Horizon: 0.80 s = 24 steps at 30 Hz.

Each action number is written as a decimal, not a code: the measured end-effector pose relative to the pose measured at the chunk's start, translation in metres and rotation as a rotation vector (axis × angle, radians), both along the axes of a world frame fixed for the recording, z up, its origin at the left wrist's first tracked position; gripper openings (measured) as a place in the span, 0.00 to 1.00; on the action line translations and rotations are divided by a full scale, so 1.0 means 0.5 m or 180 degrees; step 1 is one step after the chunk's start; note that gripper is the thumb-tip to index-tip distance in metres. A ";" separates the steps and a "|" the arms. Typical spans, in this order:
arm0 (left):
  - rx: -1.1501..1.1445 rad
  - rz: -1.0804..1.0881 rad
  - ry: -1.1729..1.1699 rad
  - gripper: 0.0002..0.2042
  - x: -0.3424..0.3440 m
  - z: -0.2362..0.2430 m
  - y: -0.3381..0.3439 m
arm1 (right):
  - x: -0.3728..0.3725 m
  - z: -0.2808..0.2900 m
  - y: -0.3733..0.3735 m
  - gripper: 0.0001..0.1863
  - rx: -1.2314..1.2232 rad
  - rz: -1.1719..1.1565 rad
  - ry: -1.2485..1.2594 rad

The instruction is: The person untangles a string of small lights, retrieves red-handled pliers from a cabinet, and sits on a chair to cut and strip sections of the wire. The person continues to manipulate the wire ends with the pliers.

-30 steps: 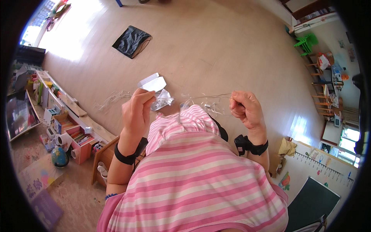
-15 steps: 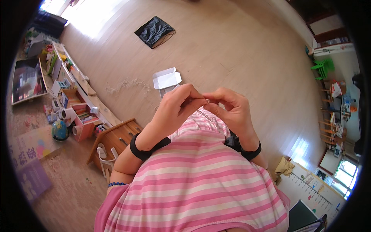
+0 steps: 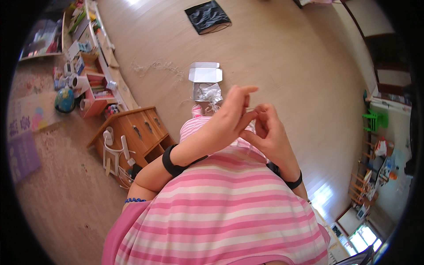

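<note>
Head view: left hand [image 3: 229, 117] & right hand [image 3: 269, 134] are meeting fingertip to fingertip, both pinching a thin wire [image 3: 250, 108], barely visible btwn them, over the lap; open white box [image 3: 205, 81] is lying on floor beyond.

Between your fingertips you have a thin, pale thread [image 3: 250, 109], hardly visible against the wooden floor; only a short, taut piece shows, running about level from your left hand [image 3: 229, 115] to your right hand [image 3: 267, 132]. Both hands pinch it in front of your chest, fingertips touching. Below them on the floor lies an open white box [image 3: 205, 79] with crumpled clear wrapping [image 3: 208, 93] inside.
</note>
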<state>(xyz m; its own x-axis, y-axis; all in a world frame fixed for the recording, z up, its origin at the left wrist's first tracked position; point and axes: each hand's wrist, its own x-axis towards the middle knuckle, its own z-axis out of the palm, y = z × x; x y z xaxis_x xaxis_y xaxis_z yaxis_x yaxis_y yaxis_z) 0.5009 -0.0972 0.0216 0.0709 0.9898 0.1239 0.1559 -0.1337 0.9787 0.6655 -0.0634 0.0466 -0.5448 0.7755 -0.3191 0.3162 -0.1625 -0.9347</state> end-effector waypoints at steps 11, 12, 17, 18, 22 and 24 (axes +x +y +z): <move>0.0029 -0.0877 -0.0713 0.32 -0.019 -0.008 -0.026 | 0.044 0.016 -0.015 0.06 0.0552 -0.0020 0.0108; -0.0030 -0.1085 -0.0662 0.28 -0.027 -0.015 -0.024 | 0.055 0.038 -0.015 0.07 0.0535 -0.0094 0.0108; 0.1740 -0.0680 -0.0428 0.11 -0.044 -0.029 -0.013 | 0.081 0.126 -0.010 0.06 0.1147 0.0439 0.0256; 0.1750 -0.0580 -0.0538 0.10 -0.044 -0.028 -0.015 | 0.083 0.133 -0.011 0.06 0.1144 0.0467 0.0338; -0.0002 -0.1163 -0.1771 0.08 -0.045 -0.031 -0.031 | 0.119 0.173 0.041 0.04 0.1053 0.1195 0.1278; -0.0564 -0.1517 -0.1742 0.07 -0.056 -0.051 -0.035 | 0.156 0.201 0.037 0.04 0.1201 0.0487 0.1510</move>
<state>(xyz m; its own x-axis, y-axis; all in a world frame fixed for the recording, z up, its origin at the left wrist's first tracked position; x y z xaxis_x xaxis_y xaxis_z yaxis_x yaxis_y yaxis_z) 0.4730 -0.1149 -0.0037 0.4712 0.8756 0.1061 -0.3951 0.1020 0.9130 0.7437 -0.0447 0.1469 -0.6739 0.6895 0.2654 -0.1539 0.2203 -0.9632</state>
